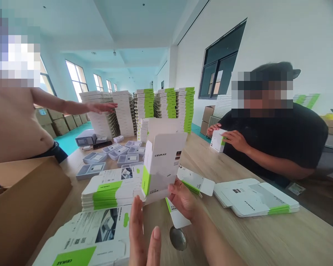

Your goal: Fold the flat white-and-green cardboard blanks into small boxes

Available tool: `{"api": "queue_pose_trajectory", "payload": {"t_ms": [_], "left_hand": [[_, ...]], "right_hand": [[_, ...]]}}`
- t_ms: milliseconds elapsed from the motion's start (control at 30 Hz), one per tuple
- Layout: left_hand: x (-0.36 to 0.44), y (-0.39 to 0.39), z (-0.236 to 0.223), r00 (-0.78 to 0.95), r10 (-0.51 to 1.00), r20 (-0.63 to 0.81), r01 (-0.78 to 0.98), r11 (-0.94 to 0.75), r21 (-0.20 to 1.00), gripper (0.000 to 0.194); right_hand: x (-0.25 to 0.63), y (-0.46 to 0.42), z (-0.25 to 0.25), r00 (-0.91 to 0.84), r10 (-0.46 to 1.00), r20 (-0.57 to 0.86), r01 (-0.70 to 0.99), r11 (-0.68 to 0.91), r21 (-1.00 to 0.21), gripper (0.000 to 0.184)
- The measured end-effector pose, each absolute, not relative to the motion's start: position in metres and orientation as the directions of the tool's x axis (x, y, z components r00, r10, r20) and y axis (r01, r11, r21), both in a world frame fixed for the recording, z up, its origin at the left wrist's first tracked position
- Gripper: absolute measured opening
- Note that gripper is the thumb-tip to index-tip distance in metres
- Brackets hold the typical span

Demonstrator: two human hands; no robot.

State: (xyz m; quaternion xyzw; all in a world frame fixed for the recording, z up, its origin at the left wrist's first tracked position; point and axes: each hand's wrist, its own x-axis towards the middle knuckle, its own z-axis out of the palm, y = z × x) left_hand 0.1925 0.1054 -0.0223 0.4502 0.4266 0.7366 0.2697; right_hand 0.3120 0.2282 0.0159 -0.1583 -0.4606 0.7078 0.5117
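Observation:
A white and green carton, opened up into a box shape, stands upright in front of me over the wooden table. My right hand grips its lower right corner with fingers closed on the card. My left hand is below it, flat with fingers stretched out and together, its tips close to the carton's bottom edge and holding nothing. Flat unfolded cartons lie under and around both hands.
Stacks of flat cartons lie left and another stack right. Grey trays sit mid-table, tall carton piles behind. A brown cardboard box is at left. A shirtless person's arm reaches over; a seated person's hands hold a small box.

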Motion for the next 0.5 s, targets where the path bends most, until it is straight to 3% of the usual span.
{"api": "queue_pose_trajectory", "payload": {"t_ms": [67, 167, 267, 400, 500], "left_hand": [[0.181, 0.092, -0.004, -0.443, 0.705, 0.554, 0.194, -0.528, 0.827, 0.066], [0.163, 0.082, 0.026, -0.414, 0.630, 0.657, 0.328, -0.570, 0.753, 0.074], [0.147, 0.071, 0.041, -0.375, 0.629, 0.681, 0.343, -0.589, 0.732, 0.075], [0.133, 0.044, 0.028, -0.337, 0.690, 0.641, 0.288, -0.573, 0.768, 0.072], [0.128, 0.024, 0.008, -0.267, 0.742, 0.615, 0.326, -0.531, 0.782, 0.068]], "right_hand": [[0.312, 0.228, 0.015, -0.476, 0.844, 0.247, -0.533, -0.054, -0.844, 0.050], [0.312, 0.225, 0.019, -0.566, 0.795, 0.219, -0.435, -0.062, -0.898, 0.053], [0.313, 0.211, 0.032, -0.670, 0.724, 0.165, -0.315, -0.076, -0.946, 0.053], [0.323, 0.161, 0.055, -0.780, 0.623, 0.060, -0.098, -0.027, -0.995, 0.052], [0.332, 0.112, 0.061, -0.607, 0.783, 0.135, 0.029, 0.191, -0.981, 0.076]]}}
